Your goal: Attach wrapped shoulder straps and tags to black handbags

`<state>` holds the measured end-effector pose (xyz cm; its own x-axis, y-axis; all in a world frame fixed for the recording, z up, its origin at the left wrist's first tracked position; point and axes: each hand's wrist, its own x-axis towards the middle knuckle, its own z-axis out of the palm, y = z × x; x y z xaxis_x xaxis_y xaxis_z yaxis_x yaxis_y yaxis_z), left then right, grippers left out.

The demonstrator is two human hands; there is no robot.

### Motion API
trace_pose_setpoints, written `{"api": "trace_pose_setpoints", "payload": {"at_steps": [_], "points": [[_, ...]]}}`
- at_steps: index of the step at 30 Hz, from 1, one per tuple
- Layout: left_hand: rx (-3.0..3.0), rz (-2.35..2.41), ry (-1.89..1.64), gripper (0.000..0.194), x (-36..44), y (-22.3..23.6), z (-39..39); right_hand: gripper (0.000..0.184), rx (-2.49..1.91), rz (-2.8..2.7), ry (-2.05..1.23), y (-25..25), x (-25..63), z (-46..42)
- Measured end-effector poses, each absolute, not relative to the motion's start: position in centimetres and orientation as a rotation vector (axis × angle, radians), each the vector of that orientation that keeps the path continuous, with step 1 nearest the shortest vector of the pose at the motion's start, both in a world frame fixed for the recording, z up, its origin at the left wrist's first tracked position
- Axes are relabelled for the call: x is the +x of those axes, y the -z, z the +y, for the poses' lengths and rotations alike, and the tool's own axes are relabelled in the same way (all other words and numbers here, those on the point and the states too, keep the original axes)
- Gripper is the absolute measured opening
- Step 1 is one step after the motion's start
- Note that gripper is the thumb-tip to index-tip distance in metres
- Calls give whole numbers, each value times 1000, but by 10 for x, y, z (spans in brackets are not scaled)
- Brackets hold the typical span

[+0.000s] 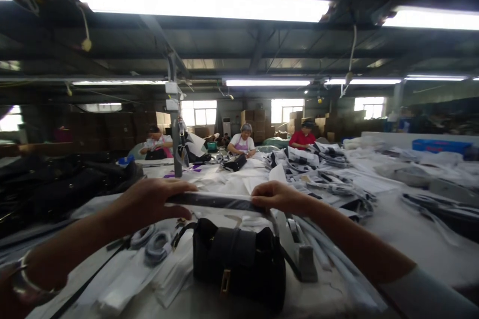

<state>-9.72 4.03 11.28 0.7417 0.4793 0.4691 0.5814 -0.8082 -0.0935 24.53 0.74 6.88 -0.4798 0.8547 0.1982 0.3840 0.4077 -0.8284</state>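
Hands apart, one at each end of a long dark flat strip with a shiny surface (217, 201). Right hand (275, 197) pinches its right end; left hand (159, 200) has thumb and fingers around the left end, tightness cannot tell. Strip lies level beyond a black handbag with gold-coloured clasp (239, 271), near edge of white-covered bench (407, 239). Grey coiled rolls (159, 258) left of handbag. Person in red top (299, 138) past far edge.

On my feed, the bag (243, 264) looks matt and leathery, its clasp (225, 281) shiny metal, the strip (217, 201) glossy plastic.
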Motion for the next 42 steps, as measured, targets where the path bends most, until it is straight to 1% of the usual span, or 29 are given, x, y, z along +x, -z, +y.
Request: {"api": "trace_pose_setpoints", "payload": {"at_steps": [3, 7, 9, 11, 14, 17, 21, 23, 25, 28, 30, 33, 35, 39, 42], "points": [[-2658, -848, 655, 42, -102, -114, 71, 51, -1083, -2032, -1009, -56, 252, 14], [-2631, -816, 785, 34, -118, -113, 100, 52, -1189, -2082, -1127, -20, 272, 15], [-2616, -814, 786, 32, -127, -111, 109, 51, -1242, -2070, -1117, -3, 286, 12], [-2615, -816, 770, 30, -130, -109, 114, 53, -1270, -2046, -1066, 3, 296, 12], [-2618, -782, 826, 31, -117, -112, 109, 59, -1256, -2007, -910, -14, 290, 19], [-2579, -710, 818, 30, -84, -123, 94, 64, -1137, -1898, -811, -58, 257, 22], [-2549, -590, 767, 27, -46, -143, 74, 64, -912, -1892, -1146, -119, 210, 12], [-2602, -540, 765, 28, -39, -149, 70, 54, -905, -1931, -1230, -140, 201, 7], [-2664, -523, 802, 33, -41, -148, 71, 47, -927, -1938, -1225, -151, 206, 5], [-2699, -611, 981, 41, -56, -132, 80, 44, -994, -1826, -1170, -153, 229, 2], [-2721, -700, 1106, 38, -71, -116, 89, 45, -1058, -1740, -1130, -148, 248, -3], [-2798, -802, 1194, 36, -92, -96, 100, 45, -1171, -1654, -1063, -137, 270, -15], [-2848, -856, 1193, 31, -100, -89, 103, 44, -1225, -1603, -1043, -131, 278, -23], [-2907, -866, 1248, 32, -104, -93, 99, 42, -1238, -1567, -1025, -127, 279, -34], [-2819, -831, 1105, 32, -101, -99, 90, 51, -1299, -1653, -916, -136, 279, -32]]}}
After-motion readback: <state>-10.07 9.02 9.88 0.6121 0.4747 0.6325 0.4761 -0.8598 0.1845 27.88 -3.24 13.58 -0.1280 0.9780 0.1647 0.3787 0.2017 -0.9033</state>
